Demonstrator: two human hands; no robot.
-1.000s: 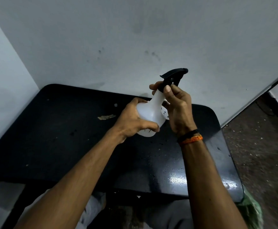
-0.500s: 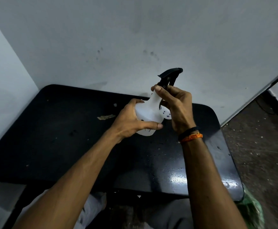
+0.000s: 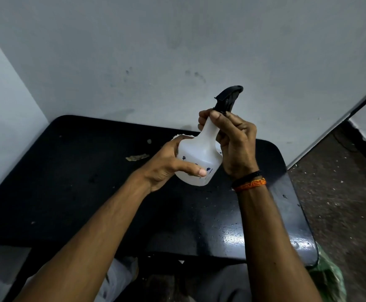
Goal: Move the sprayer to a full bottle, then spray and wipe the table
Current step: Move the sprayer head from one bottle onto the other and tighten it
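Note:
A white translucent bottle (image 3: 201, 158) with a long neck and blue marks on its belly is held above the black table (image 3: 68, 184). My left hand (image 3: 169, 164) wraps around the bottle's body from the left, thumb across the front. A black sprayer (image 3: 227, 99) sits on top of the neck, its nozzle pointing up and right. My right hand (image 3: 236, 144) grips the collar where sprayer and neck meet. A second white bottle is mostly hidden behind the hands, only a sliver showing.
A brownish scrap (image 3: 136, 157) and small specks lie on the table behind my left hand. Water droplets glisten on the table's front right corner (image 3: 236, 236). Grey walls close the back and left. A green bag (image 3: 327, 277) sits by the floor at right.
The sprayer head has turned on the neck, its nozzle swinging from right toward more upright. My right fingers have shifted around the collar. The bottle has stayed in my left hand.

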